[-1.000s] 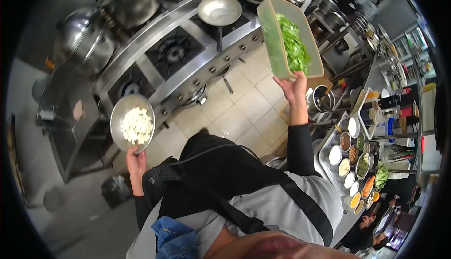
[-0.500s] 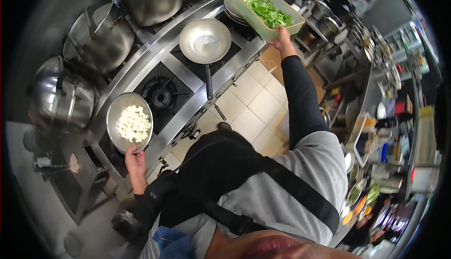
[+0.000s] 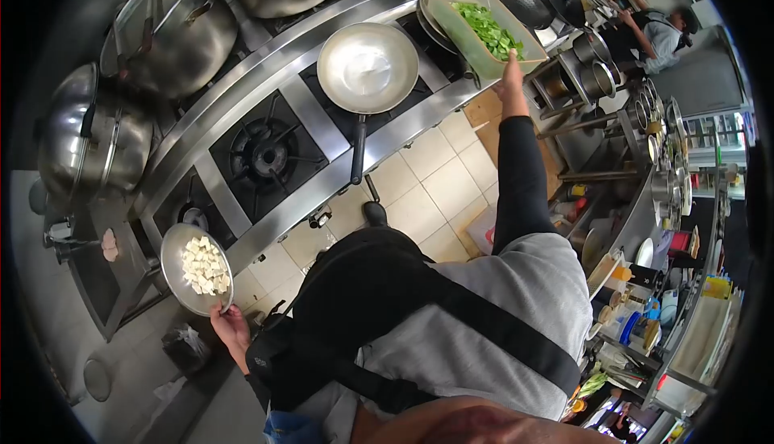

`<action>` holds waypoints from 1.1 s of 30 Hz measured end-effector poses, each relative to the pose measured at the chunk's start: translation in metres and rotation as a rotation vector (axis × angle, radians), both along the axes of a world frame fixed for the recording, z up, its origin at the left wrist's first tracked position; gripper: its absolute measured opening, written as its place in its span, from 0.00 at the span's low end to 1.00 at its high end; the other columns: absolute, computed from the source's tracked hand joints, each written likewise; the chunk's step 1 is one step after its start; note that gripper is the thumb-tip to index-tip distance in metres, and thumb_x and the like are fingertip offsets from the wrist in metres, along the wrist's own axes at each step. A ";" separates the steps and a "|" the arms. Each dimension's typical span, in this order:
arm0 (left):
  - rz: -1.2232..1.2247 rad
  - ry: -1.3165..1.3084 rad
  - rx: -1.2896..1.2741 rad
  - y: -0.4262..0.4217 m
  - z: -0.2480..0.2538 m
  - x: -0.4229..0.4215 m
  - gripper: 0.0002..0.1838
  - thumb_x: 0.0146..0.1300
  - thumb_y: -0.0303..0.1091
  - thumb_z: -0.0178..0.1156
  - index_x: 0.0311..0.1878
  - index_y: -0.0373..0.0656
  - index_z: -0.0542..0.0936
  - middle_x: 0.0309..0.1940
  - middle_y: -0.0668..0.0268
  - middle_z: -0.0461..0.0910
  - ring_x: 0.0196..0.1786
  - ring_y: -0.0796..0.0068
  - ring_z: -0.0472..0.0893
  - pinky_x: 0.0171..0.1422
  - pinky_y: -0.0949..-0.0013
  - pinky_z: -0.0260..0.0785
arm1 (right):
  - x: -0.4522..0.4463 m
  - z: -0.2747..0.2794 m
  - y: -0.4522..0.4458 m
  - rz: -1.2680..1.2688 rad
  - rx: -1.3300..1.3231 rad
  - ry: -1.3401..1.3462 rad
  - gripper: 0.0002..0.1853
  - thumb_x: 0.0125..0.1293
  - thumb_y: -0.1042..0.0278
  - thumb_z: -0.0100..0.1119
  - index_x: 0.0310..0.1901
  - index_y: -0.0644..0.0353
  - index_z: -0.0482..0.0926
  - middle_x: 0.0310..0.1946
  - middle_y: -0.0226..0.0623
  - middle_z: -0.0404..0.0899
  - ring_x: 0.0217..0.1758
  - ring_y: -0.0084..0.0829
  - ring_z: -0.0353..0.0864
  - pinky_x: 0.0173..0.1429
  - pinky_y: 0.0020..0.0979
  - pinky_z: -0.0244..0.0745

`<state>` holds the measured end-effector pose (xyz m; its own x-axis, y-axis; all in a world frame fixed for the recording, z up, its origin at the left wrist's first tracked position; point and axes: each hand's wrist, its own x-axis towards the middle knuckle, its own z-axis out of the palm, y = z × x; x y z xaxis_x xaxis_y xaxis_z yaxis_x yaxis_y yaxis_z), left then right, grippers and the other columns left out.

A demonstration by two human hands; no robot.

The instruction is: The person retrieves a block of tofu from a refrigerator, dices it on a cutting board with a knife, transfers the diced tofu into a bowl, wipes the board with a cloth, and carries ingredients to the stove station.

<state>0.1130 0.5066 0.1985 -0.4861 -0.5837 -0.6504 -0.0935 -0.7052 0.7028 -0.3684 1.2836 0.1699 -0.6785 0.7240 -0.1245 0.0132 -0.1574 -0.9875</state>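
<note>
My left hand (image 3: 231, 330) grips the lower rim of a round metal bowl (image 3: 172, 265) that holds white cubes (image 3: 205, 266). The bowl is at the near left corner of the stove. My right hand (image 3: 511, 81) is stretched out and closed on the near end of a pale green plastic container (image 3: 484, 64). Chopped green leaves (image 3: 488, 29) lie inside it. The container is over the right part of the stove, beside stacked pans. Between my hands, a frying pan (image 3: 368, 68) rests on a burner, its black handle pointing toward me.
Large metal pots (image 3: 173, 49) line the back and left of the stove (image 3: 302, 118). An unused burner (image 3: 268, 151) lies left of the frying pan. Shelves with pots (image 3: 597, 79) stand at the right. Another person (image 3: 657, 39) is at the upper right.
The container has moved up and away from me to the stove's right end. The bowl has shifted left and down. More of the stove has come into view.
</note>
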 end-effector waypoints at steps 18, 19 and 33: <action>0.155 -0.101 -0.226 -0.210 0.027 0.165 0.20 0.63 0.27 0.57 0.59 0.38 0.71 0.40 0.63 0.83 0.33 0.75 0.83 0.36 0.74 0.79 | 0.231 0.080 -0.732 1.583 -0.118 -0.099 0.16 0.71 0.64 0.62 0.56 0.60 0.78 0.35 0.27 0.79 0.28 0.16 0.72 0.32 0.19 0.69; 0.088 -0.106 -0.219 -0.235 0.029 0.165 0.21 0.62 0.28 0.58 0.59 0.38 0.71 0.40 0.64 0.83 0.34 0.75 0.83 0.37 0.74 0.79 | 0.260 0.098 -0.760 1.731 -0.037 -0.115 0.17 0.70 0.64 0.62 0.57 0.59 0.78 0.38 0.30 0.82 0.30 0.17 0.75 0.34 0.20 0.72; -0.676 0.058 -0.258 -0.438 0.082 0.027 0.23 0.65 0.38 0.65 0.60 0.40 0.74 0.46 0.66 0.81 0.41 0.78 0.82 0.47 0.69 0.79 | 0.313 0.070 -0.970 1.787 -0.103 -0.259 0.17 0.71 0.69 0.56 0.58 0.65 0.69 0.45 0.43 0.82 0.36 0.29 0.87 0.32 0.26 0.86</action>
